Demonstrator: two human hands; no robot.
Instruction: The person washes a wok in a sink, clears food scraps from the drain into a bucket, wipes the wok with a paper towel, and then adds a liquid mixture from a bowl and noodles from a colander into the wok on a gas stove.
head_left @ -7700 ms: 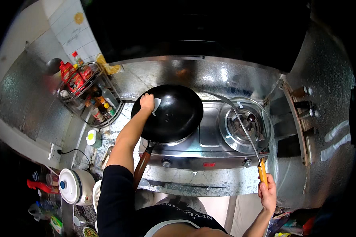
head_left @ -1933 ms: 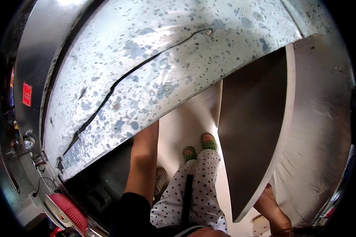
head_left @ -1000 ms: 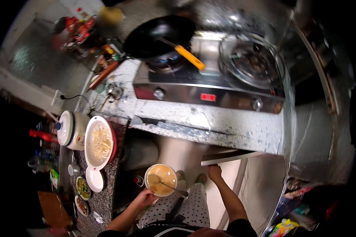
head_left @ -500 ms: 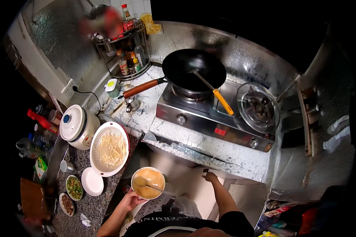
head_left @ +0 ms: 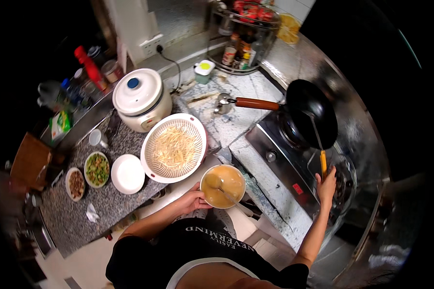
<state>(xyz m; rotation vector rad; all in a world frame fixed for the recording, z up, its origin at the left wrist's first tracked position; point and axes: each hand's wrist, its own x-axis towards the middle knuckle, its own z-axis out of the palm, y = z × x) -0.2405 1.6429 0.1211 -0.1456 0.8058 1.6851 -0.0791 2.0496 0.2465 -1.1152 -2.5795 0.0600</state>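
Note:
My left hand (head_left: pixel 194 198) grips a white-rimmed bowl (head_left: pixel 226 165) at its left side. In the bowl is a smooth orange-yellow liquid (head_left: pixel 232 179), with a metal spoon (head_left: pixel 229 196) leaning across it. On the right, my right hand (head_left: pixel 327 187) closes on the end of a yellow-handled cooking utensil (head_left: pixel 323 156). Its metal shaft leans into a black wok (head_left: pixel 325 103), and its far end is too dark to make out. The wok has a brown wooden handle (head_left: pixel 258 103) pointing left and sits on the steel gas stove (head_left: pixel 275 149).
Left of the bowl, a white colander (head_left: pixel 147 156) holds pale shreds. Past it stand a cream electric cooker (head_left: pixel 144 103), a white plate (head_left: pixel 128 174), dishes of chopped greens (head_left: pixel 97 169) and brown bits (head_left: pixel 75 184), and a mug (head_left: pixel 97 138). A condiment rack (head_left: pixel 236 71) occupies the back corner.
My view has swung left, shifting the scene rightward. My right hand has risen from beside the counter front to the utensil's yellow handle. My left hand still holds the bowl.

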